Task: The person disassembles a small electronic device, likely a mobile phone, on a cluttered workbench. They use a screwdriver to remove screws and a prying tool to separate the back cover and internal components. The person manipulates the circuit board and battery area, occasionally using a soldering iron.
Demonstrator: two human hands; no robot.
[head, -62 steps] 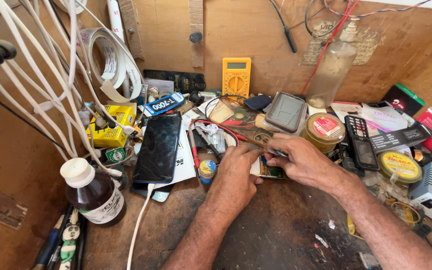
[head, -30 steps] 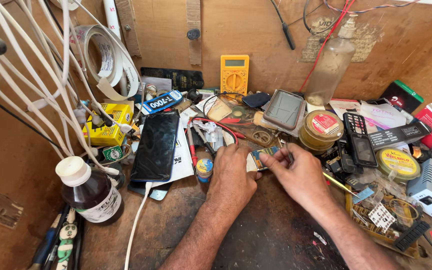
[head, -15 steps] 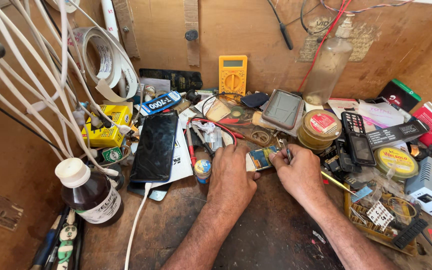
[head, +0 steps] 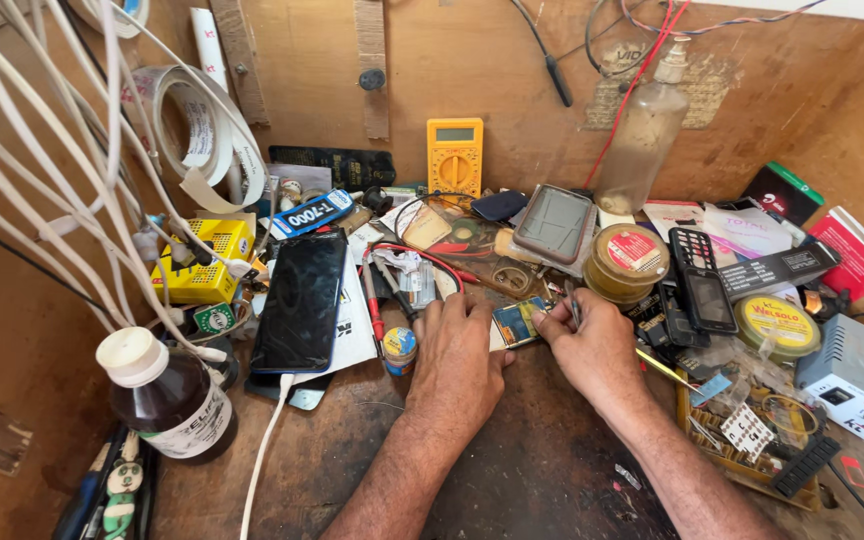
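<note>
Two hands are working in the middle of a very messy counter (head: 512,480), and I am watching them from the head camera, which is looking down.

I am seeing the left hand (head: 462,350) lying flat, palm down, with its fingers (head: 452,305) pressed together. Its fingertips are touching the left edge of a small circuit board (head: 518,320). The board is blue and yellow, and it is lying on the counter right between the two hands.

I am seeing the right hand (head: 592,345) just beside the board on the other side. Its fingers (head: 552,318) are pinching a thin metal tool (head: 574,308), and the tool is standing up between them, tilted a little. The thumb is touching the right edge of the board.

I am also looking at the things around the hands. A black phone (head: 302,298) is lying to the left with a white cable (head: 264,450) plugged into its bottom end. A brown bottle (head: 167,400) with a white cap is standing near the front left. A yellow meter (head: 454,157) is leaning on the back wall. A round tin (head: 632,258) with a red label is sitting behind the right hand, and an old black phone with keys (head: 700,275) is lying to the right of it.
</note>
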